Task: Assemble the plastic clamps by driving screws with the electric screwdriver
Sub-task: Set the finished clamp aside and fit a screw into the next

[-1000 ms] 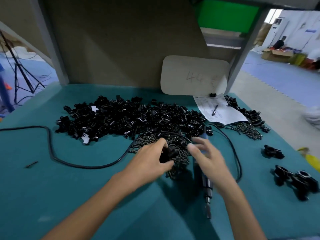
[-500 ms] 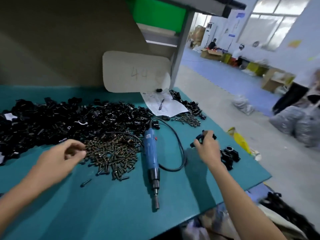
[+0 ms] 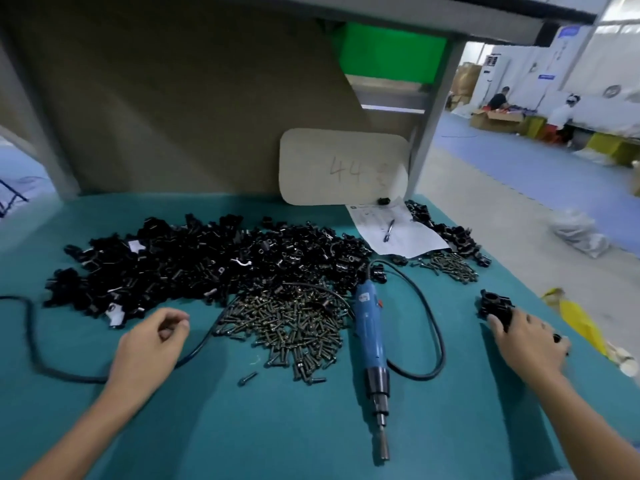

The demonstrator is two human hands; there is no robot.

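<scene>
Blue electric screwdriver [image 3: 370, 329] lies idle on teal counter [image 3: 242, 431] beside dark metal screw heap [image 3: 287, 327], handy to both hands; right hand [image 3: 530, 339], grip open, rests on black plastic clamp [image 3: 493, 306], apparently set aside at the right edge; left hand [image 3: 152, 341] curls near the screws, and its grip cannot be told.

Plain teal worktop [image 3: 242, 427] all across. Glossy black clamp parts [image 3: 207, 261] heaped toward the far edge, with dark brassy screws [image 3: 287, 323] in front. The screwdriver [image 3: 369, 323] has a bright blue body, silver nose and black cable [image 3: 433, 323]. White paper [image 3: 398, 233] and a beige card [image 3: 343, 168], pencilled grey "44", sit at the far right corner.
</scene>
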